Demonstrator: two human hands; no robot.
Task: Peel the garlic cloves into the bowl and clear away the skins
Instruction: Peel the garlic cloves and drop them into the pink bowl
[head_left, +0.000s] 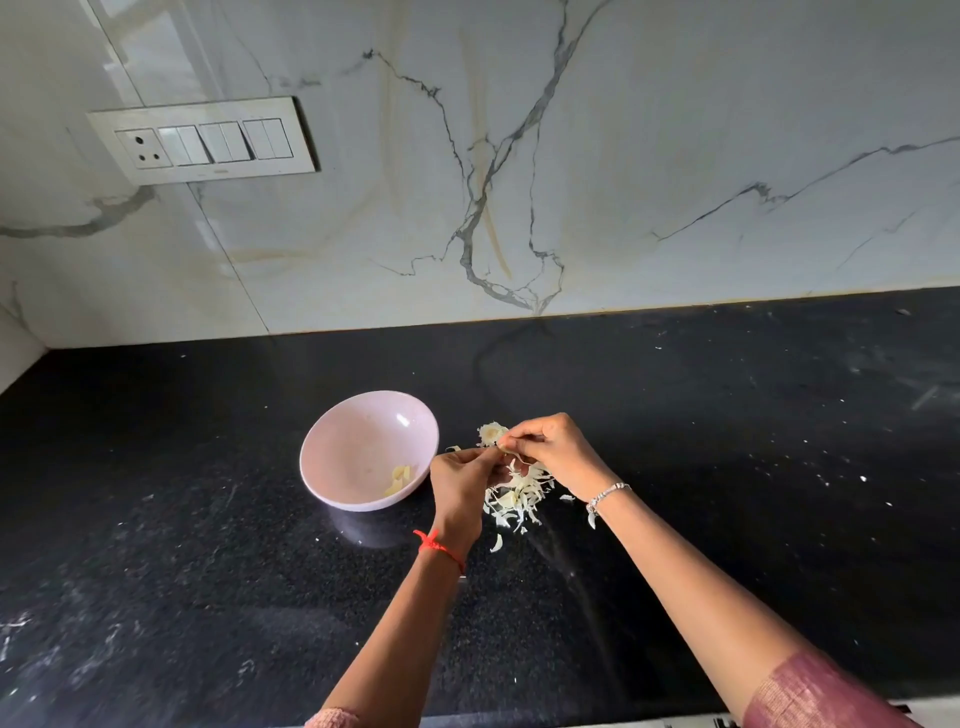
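Note:
A pale pink bowl (332, 441) stands on the black counter with a few peeled garlic cloves (399, 479) inside near its right wall. Just right of the bowl, my left hand (460, 486) and my right hand (550, 449) meet above a heap of papery garlic skins (517, 499). My left hand holds a garlic clove that its fingers mostly hide. My right hand pinches a strip of skin at that clove. A piece of the garlic bulb (491, 433) lies on the counter behind my fingers. One loose skin (496, 543) lies nearer to me.
The black speckled counter (208, 545) runs to a marble wall (623, 182) at the back. A switch panel with a socket (202, 140) sits on the wall at upper left. Small white flecks dot the counter on the right.

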